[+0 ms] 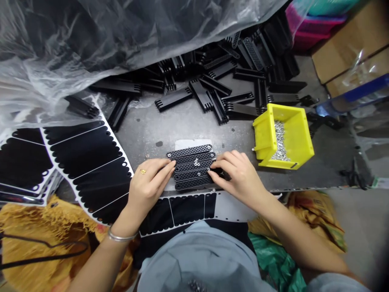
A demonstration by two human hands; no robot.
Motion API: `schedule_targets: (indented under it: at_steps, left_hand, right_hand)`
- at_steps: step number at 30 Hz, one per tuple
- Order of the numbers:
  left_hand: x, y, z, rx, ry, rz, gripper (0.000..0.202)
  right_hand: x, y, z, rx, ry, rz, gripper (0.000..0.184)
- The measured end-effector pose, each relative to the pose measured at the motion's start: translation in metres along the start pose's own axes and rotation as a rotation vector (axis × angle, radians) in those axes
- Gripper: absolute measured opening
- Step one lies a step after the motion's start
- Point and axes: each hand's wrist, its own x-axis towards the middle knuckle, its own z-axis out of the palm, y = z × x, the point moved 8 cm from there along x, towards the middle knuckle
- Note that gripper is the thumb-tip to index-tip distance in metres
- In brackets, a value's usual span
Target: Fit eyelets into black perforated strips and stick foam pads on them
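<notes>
Several black perforated plastic strips [192,167] lie side by side on the grey metal work table [182,121], with small silver rings or nuts [197,163] on their middle. My left hand [148,182], wearing a gold ring and a thin bangle, presses its fingertips against the left ends of the strips. My right hand [237,176] grips their right ends, so the row sits between my hands. The strips' undersides and part of their ends are hidden.
A yellow plastic bin [263,134] of small silver parts stands to the right. Black slotted parts lie heaped at the back, under a clear plastic sheet [60,36]. Sheets of black scalloped pads [88,170] lie left and front. Small metal parts rest in my grey lap [194,267].
</notes>
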Motion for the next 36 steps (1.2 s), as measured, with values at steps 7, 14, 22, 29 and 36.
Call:
schedule_targets:
  at_steps: [7,14,22,29,36]
  left_hand:
    - [0.003,0.005,-0.002,0.106,-0.025,0.031,0.029]
    - [-0.006,0.007,0.001,0.099,-0.070,0.089,0.047]
    - [-0.005,0.013,0.003,0.153,-0.158,-0.051,0.046]
    - [0.011,0.037,0.012,-0.144,-0.167,0.033,0.032]
    - [0.027,0.051,0.029,-0.110,-0.211,0.160,0.018]
  right_hand:
    - [-0.009,0.009,-0.015,-0.064,0.069,-0.019,0.008]
    - [-0.032,-0.006,-0.020,-0.416,0.031,-0.385,0.018]
    - [-0.043,-0.032,-0.006,-0.609,-0.052,-0.469,0.025]
    - [-0.025,-0.023,-0.017,-0.322,-0.018,-0.265,0.019]
    - [-0.028,-0.006,-0.015,-0.076,0.038,-0.129,0.010]
